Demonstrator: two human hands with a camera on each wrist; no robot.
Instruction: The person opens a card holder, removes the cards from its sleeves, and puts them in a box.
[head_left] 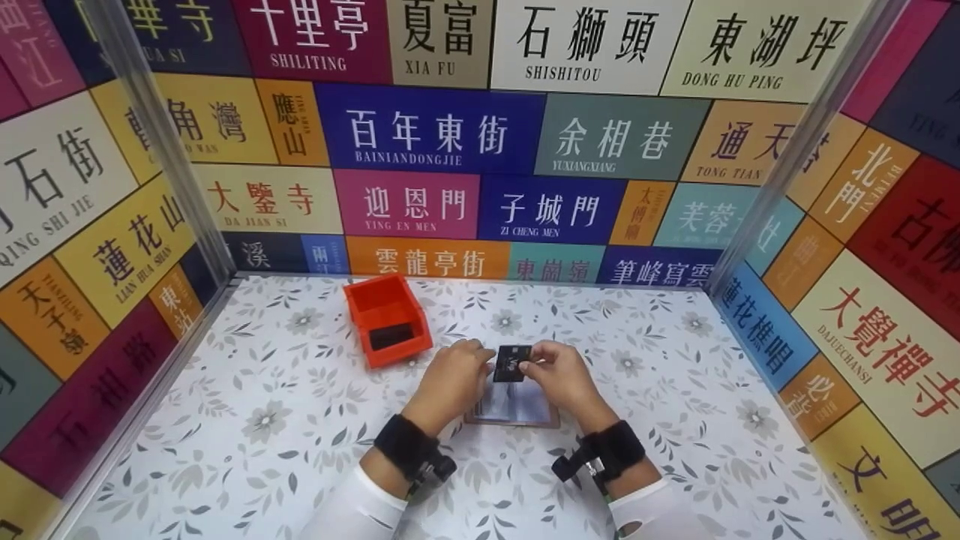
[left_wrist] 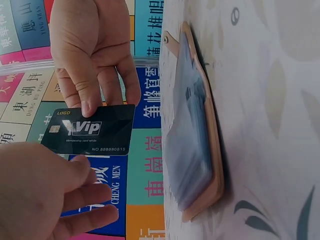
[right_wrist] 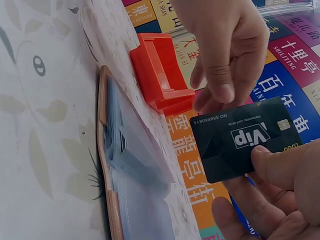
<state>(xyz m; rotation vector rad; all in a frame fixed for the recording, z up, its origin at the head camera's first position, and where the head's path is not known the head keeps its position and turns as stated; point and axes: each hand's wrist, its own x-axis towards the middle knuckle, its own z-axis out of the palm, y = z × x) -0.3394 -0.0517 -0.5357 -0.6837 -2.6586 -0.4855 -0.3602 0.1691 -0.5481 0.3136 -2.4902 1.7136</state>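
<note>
White sleeves [head_left: 358, 511], R grip [head_left: 564, 369] pinching glossy blk rect. card [head_left: 511, 364], L grip [head_left: 454, 376] loose, clear-plastic-paged holder [head_left: 517, 409]

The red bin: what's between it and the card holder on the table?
In the head view, the person's left hand shows between the red bin and the card holder on the table.

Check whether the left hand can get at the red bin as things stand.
Probably yes: the red bin sits just ahead and left of the left hand, with only tabletop showing between them. That hand doesn't appear to grip the card, which the right hand holds.
</note>
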